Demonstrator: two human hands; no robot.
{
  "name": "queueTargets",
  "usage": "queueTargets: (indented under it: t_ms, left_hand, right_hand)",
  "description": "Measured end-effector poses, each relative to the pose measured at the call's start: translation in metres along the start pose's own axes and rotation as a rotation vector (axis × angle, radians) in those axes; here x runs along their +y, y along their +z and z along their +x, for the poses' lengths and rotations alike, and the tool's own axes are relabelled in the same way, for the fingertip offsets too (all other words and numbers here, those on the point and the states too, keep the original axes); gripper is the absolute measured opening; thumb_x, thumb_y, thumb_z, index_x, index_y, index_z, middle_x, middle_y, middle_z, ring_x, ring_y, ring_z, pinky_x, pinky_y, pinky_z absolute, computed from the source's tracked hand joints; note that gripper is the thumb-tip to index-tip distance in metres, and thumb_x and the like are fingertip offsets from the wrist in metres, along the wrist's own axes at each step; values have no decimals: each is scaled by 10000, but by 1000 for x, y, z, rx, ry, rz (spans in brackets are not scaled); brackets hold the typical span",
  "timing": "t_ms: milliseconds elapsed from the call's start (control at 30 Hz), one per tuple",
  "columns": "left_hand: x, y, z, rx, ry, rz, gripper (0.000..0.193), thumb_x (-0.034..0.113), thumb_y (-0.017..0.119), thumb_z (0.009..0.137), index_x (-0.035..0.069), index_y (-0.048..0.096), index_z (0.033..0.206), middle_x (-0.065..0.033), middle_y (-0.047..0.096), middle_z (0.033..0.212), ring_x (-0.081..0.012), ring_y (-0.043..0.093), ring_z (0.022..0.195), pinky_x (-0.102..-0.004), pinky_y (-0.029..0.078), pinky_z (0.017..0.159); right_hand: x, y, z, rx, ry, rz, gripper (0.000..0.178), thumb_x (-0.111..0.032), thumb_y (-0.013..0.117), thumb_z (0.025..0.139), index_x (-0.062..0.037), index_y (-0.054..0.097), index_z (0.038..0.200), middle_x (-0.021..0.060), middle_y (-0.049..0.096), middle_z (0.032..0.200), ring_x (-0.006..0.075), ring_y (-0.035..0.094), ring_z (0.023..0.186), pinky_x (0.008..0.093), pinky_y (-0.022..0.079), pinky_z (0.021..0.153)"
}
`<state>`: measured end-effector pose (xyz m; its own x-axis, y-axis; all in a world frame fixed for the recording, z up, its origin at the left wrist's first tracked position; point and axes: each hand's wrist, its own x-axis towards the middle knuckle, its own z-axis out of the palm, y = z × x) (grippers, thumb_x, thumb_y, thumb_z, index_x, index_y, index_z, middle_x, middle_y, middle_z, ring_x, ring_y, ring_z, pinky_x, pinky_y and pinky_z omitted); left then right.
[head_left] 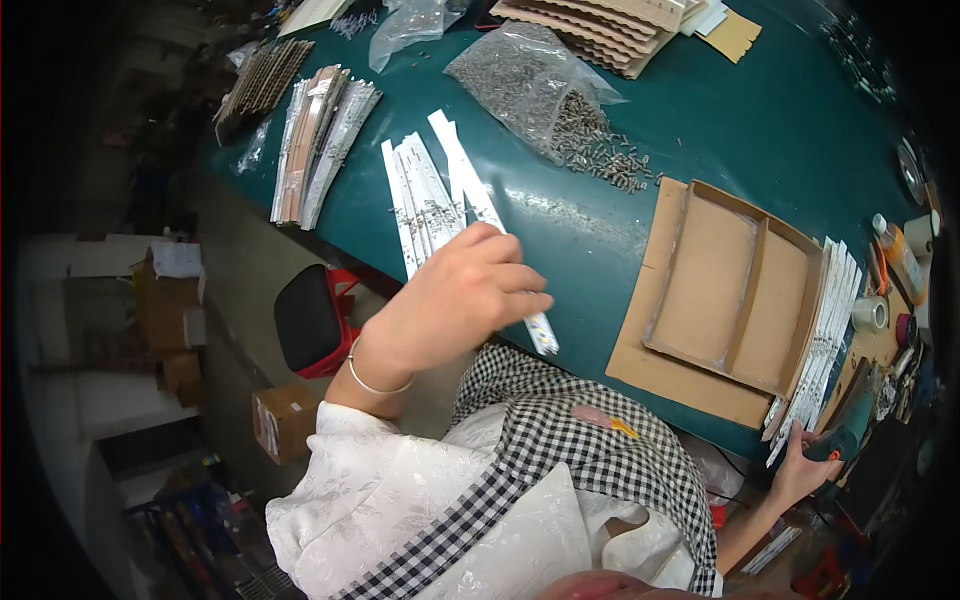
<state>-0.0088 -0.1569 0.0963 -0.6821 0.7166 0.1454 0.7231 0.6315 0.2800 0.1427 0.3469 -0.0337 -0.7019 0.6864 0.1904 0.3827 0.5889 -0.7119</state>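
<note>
My left hand (467, 290) is over the table's near edge, its fingers curled down on a narrow white strip (541, 333). The strip's printed end sticks out below my fingers; the thumb is hidden. Beside it, a bundle of white strips (422, 190) lies with small dark metal pieces scattered across it. At the far right, my right hand (800, 472) is closed around the lower end of a green handheld tool (852, 422) with a red-orange part. Its exact kind is unclear. Ends of a stack of white strips (828, 318) lie close to those fingers.
A partitioned cardboard tray (700, 285) lies on a brown board at right. Small metal pins (595, 135) spill from a clear plastic bag (515, 80). More strip bundles (318, 150) are at left, corrugated pieces (600, 30) at the back. A red-and-black chair (312, 320) stands below the table.
</note>
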Motion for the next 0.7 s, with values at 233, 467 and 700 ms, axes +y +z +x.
queueTargets:
  t_ms: [233, 467, 700]
  left_hand:
    - [-43, -8, -53, 9, -183, 102, 190, 38, 704, 700, 85, 780, 868, -8, 749, 951, -192, 627, 823, -334, 494, 802]
    - [-80, 17, -96, 120, -265, -38, 178, 24, 772, 716, 98, 786, 877, 4, 756, 950, -195, 643, 821, -352, 491, 788]
    - [-84, 27, -108, 137, -289, -173, 277, -29, 784, 677, 63, 755, 937, -43, 750, 925, -226, 679, 814, -362, 501, 784]
  right_hand:
    - [-33, 6, -2, 79, 16, -226, 501, -110, 835, 816, -3, 550, 1214, 35, 613, 802, 126, 567, 724, 288, 482, 716]
    - [3, 8, 8, 20, -32, 57, 558, -134, 820, 844, 17, 522, 1291, 20, 579, 849, 121, 545, 753, 290, 479, 742]
    - [-2, 9, 4, -13, 40, 19, 487, -50, 821, 818, 16, 548, 1216, 15, 550, 966, 118, 543, 779, 272, 484, 731]
